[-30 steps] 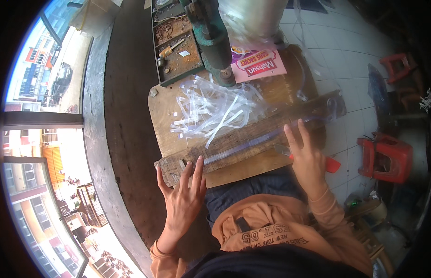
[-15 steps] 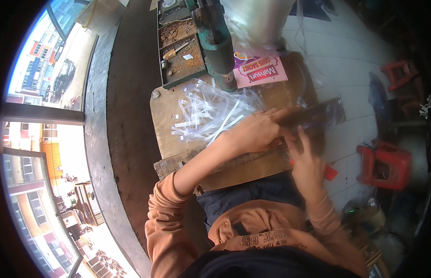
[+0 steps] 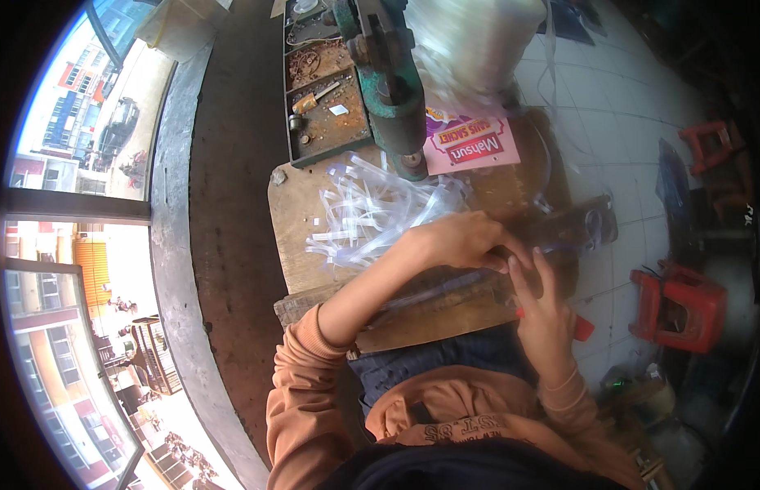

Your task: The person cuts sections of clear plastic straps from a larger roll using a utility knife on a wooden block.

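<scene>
My left hand (image 3: 470,238) reaches over the wooden work board with its fingers bent and drawn together. Its fingertips meet those of my right hand (image 3: 545,306), and whatever they pinch is too small to make out. The right index and middle fingers are stretched apart. A red object (image 3: 583,328), perhaps a tool handle, shows on both sides of the right palm; its kind is hidden. Beside my left hand lies a loose heap of clear plastic strips (image 3: 367,208). A faint clear strip runs along the wooden bar (image 3: 302,306) below my left wrist.
A green metal press (image 3: 396,106) rises behind the heap. Left of it stands a divided tray (image 3: 335,131) with small parts. A pink printed card (image 3: 478,147) lies near a clear plastic bundle (image 3: 478,41). Red stools (image 3: 682,310) stand on the tiled floor at right.
My left hand has tilted, with its fingers curling down to the right fingertips. The right hand's fingers have spread a little. The whole view has shifted slightly.
</scene>
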Demonstrator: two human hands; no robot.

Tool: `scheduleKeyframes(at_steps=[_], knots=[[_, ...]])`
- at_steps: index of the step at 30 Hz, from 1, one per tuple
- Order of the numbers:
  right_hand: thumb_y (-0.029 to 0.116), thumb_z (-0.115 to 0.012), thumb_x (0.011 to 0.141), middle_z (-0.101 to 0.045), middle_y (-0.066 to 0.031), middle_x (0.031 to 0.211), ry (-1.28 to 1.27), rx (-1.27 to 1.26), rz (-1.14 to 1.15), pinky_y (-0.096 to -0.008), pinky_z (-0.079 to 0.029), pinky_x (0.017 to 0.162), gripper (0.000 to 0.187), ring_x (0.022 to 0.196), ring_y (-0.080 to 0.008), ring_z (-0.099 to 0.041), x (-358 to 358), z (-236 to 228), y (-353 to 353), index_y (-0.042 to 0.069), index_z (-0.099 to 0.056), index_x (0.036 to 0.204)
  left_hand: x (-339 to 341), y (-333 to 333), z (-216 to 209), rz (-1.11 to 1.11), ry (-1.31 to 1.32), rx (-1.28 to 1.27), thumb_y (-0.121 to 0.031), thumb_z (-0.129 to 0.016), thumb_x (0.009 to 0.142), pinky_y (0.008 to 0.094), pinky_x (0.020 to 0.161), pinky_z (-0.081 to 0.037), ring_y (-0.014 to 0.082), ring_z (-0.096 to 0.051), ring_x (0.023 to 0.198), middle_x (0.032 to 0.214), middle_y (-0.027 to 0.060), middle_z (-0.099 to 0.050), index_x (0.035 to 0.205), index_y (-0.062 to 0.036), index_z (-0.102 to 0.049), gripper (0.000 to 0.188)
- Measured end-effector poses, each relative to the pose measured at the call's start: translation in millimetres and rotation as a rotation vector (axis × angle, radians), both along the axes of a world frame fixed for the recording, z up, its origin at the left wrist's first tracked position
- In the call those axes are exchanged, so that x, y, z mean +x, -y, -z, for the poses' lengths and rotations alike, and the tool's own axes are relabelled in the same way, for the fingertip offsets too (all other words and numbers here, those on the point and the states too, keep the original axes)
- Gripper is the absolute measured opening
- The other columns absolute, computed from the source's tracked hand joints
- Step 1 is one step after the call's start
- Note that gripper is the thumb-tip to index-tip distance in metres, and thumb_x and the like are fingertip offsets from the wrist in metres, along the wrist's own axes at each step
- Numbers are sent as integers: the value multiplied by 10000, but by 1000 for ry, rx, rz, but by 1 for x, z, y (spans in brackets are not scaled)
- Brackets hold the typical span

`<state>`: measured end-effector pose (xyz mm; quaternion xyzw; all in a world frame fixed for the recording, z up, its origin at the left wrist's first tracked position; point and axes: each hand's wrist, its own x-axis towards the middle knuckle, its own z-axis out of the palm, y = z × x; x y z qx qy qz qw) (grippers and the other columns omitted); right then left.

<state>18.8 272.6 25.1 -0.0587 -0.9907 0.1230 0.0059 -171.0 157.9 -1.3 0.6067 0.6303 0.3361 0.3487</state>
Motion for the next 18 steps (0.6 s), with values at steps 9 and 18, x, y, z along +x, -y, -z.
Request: scheduleKeyframes(at_steps=[9,18], knots=[[-3,-637,718,-390,-128,1384,-7,11,19,-365,-534,587,670,823,-285,-651,1,6,1,189,-469,1338,-2,5,3,0,-68,-1,-310,-592,851,426,1010,-361,397,-384,1255,1467,261,-187,1246,-326,-558,397],[27,-638,760,-381,-129,1392,21,-19,48,-352,-534,640,633,865,-283,-643,3,7,3,191,-460,1345,-3,6,6,7,-97,21,-336,-576,861,429,1000,-373,410,-405,1235,1464,284,-169,1255,-356,-542,397]])
